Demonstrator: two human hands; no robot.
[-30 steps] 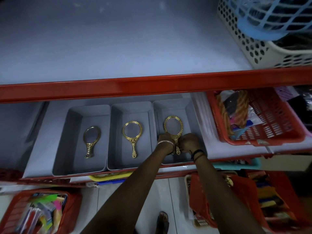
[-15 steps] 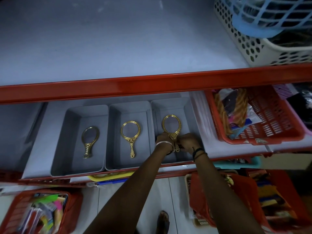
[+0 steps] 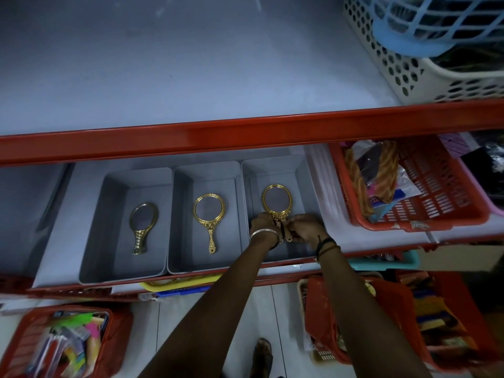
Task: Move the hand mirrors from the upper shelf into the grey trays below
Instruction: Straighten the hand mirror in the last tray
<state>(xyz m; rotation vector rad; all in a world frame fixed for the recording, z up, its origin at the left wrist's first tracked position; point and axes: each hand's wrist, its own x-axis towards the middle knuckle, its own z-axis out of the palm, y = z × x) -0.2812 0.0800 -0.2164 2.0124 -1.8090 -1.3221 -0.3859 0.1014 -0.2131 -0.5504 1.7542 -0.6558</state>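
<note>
Two hands meet over the handle of one gold mirror: the left hand, with a silver bangle at its wrist, and the right hand, with dark cords at its wrist, both close their fingers on the handle of the right mirror. Its oval head points to 12 o'clock and lies low inside the right tray; whether it rests on the tray floor I cannot tell. At 9 o'clock from the hands, the middle tray holds the middle mirror, lying flat with its handle toward 6 o'clock. Further toward 9 o'clock, the left tray holds the left mirror, also lying flat. The three grey trays stand side by side, touching. At 3 o'clock sits a red basket of goods. At 12 o'clock, the upper shelf carries a white perforated basket.
</note>
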